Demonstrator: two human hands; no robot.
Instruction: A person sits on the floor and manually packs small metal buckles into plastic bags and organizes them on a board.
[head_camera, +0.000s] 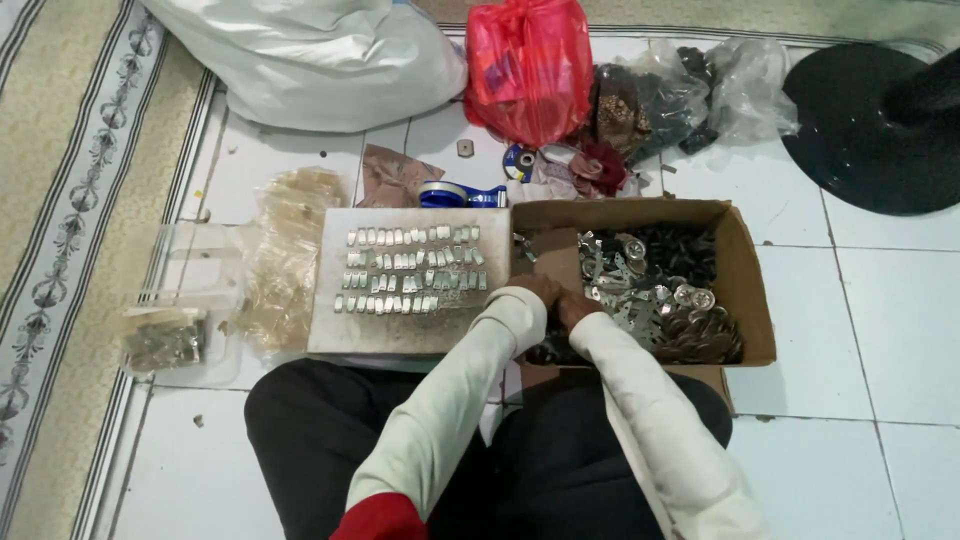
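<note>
resting together at the cardboard box (745, 270) rim, left hand (533, 290) and right hand (578, 305); grip state unclear.

An open brown cardboard box (745, 270) surrounds both hands (555, 298); beyond them sit a red plastic bag (528, 65) and a white sack (310, 60).

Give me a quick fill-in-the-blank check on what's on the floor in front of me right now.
1. Both hands, left hand and right hand, meet at the edge of the cardboard ____, which holds loose metal parts.
2. The small silver pieces lie in ____ rows on the flat board.
3. The plastic bag behind the board is ____ in colour.

Missing words: box; three; red
</note>
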